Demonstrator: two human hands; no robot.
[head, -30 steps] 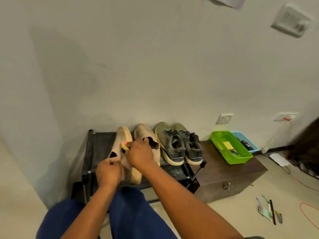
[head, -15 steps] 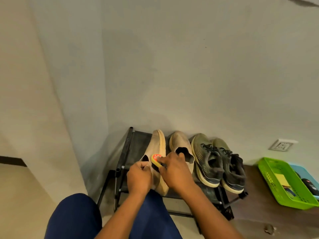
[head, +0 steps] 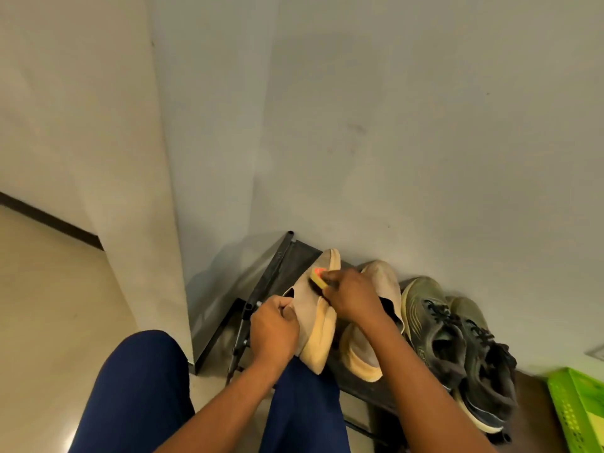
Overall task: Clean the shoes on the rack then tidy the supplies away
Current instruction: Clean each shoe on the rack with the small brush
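While the left hand (head: 274,331) gripped the heel end of a beige shoe (head: 315,317) tilted on its side over the black rack (head: 277,273), the right hand (head: 354,297) grasped a small yellow brush (head: 317,278) and pressed it against the shoe's upper. Its mate (head: 376,322) and two olive sneakers (head: 457,351) stood on the rack just beside it. At the right edge, a green basket (head: 578,410) showed only partly; its contents could not be made out.

matt cloth shoe (head: 313,308), seemingly metal rack (head: 277,273)
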